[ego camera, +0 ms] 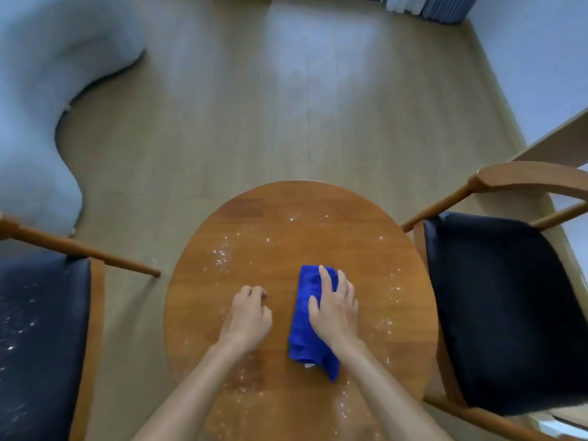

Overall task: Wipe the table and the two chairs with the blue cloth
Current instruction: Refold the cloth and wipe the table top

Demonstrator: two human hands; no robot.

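Observation:
A folded blue cloth (306, 316) lies on the round wooden table (270, 224), right of centre. My right hand (334, 310) rests flat on top of the cloth, fingers spread. My left hand (249, 316) rests on the bare tabletop just left of the cloth, fingers curled in, holding nothing. White specks are scattered over the tabletop. One wooden chair with a dark seat (38, 329) stands at the left, its seat speckled white. A second chair (509, 307) stands at the right, its seat dark.
A pale blue curved sofa (35, 100) fills the far left. Wooden floor (254, 106) stretches beyond the table. A wall (541, 58) and a light wooden shelf edge (560, 138) lie at the right, curtains (429, 4) at the far top.

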